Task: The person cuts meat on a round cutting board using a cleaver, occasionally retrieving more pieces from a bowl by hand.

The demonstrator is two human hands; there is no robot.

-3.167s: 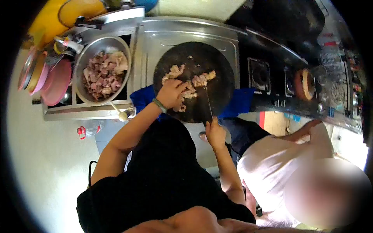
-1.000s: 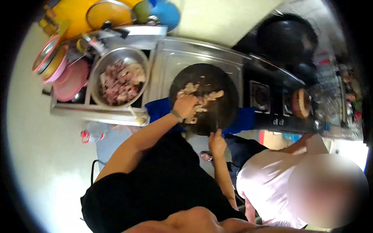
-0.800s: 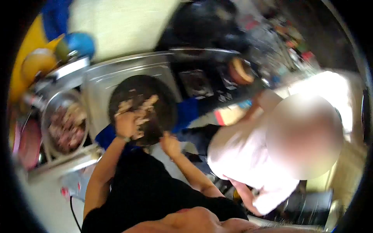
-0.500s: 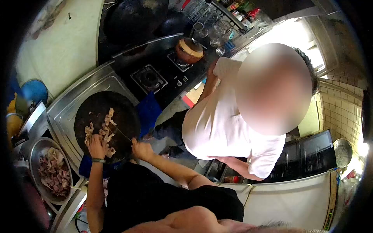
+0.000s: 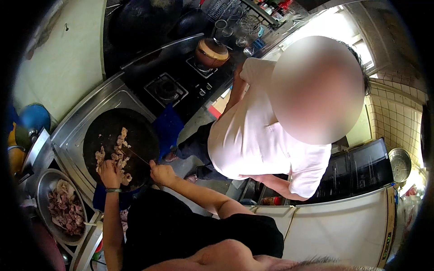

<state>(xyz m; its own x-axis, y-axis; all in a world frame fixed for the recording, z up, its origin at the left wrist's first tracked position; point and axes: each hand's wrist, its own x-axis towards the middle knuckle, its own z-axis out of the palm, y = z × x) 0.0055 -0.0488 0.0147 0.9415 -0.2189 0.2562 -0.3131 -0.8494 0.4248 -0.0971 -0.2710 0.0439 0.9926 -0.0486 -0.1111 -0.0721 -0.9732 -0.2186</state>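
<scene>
My left hand (image 5: 110, 174), with a bracelet at the wrist, rests on the meat pieces (image 5: 120, 156) at the near left part of a round dark board (image 5: 140, 131). Its fingers are bent together over the meat; what they grip cannot be made out. At the board's right edge my right hand (image 5: 162, 173) is closed round the handle of a knife (image 5: 138, 156), whose thin blade points up and left to the meat. A blue cloth (image 5: 167, 129) shows under the board.
A metal bowl of cut meat (image 5: 44, 207) stands at the lower left. Beyond the board are a gas burner (image 5: 166, 90) and a lidded clay pot (image 5: 211, 55). A person in a pale shirt (image 5: 244, 144) stands close on my right. A white fridge (image 5: 339, 226) is at the lower right.
The view has swung to the right, bringing the co-worker and fridge into fuller sight. Both hands stay at the board, the left on the meat and the right on the knife.
</scene>
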